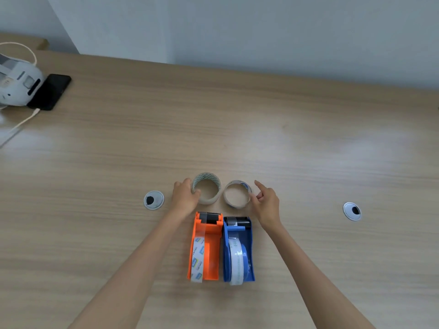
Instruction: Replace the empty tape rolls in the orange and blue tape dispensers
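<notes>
From the head camera, a wooden desk [308, 143] fills the view. An orange dispenser [206, 248] and a blue dispenser [238, 250] lie side by side near the person, almost touching, cutter ends pointing away. Each carries a roll: a printed white one shows in the orange body, a pale one in the blue.

Just beyond the cutters stand two loose rolls on their flat sides, close together but apart. The left roll [206, 188] is taller, with thick clear tape. The right roll [237, 194] is a thin ring, little more than a core.

The left hand [184, 197] grips the left roll, thumb inside the rim and fingers around its outer wall. The right hand [267, 205] is open beside the right roll, fingers loosely curled, fingertips at or just off its wall; whether they touch, I cannot tell.

Two round metal grommets sit in the desk, one [154, 200] left of the hands, one [352, 211] well to the right. At far left lie a white device [17, 86], a black phone [51, 91] and a white cable [23, 122].
</notes>
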`<action>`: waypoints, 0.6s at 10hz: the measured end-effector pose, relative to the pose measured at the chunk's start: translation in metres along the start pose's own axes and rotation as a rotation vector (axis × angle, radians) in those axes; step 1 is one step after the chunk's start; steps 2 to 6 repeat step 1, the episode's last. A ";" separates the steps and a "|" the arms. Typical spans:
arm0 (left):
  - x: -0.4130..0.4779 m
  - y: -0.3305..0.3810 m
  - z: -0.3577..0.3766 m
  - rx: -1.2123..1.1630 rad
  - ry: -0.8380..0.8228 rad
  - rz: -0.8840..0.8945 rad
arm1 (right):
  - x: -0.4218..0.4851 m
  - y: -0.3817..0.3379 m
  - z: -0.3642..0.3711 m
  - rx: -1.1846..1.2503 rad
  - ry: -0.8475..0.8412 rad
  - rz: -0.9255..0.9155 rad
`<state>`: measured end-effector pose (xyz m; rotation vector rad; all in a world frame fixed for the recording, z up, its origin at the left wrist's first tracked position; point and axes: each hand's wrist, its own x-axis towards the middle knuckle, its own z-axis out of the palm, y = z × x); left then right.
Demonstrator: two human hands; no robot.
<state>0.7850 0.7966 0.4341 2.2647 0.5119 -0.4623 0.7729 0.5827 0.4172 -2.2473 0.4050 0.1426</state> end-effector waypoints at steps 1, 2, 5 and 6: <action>-0.024 0.005 -0.017 0.055 -0.024 -0.031 | -0.023 -0.004 -0.044 0.064 0.092 -0.080; -0.024 0.005 -0.017 0.055 -0.024 -0.031 | -0.023 -0.004 -0.044 0.064 0.092 -0.080; -0.024 0.005 -0.017 0.055 -0.024 -0.031 | -0.023 -0.004 -0.044 0.064 0.092 -0.080; -0.024 0.005 -0.017 0.055 -0.024 -0.031 | -0.023 -0.004 -0.044 0.064 0.092 -0.080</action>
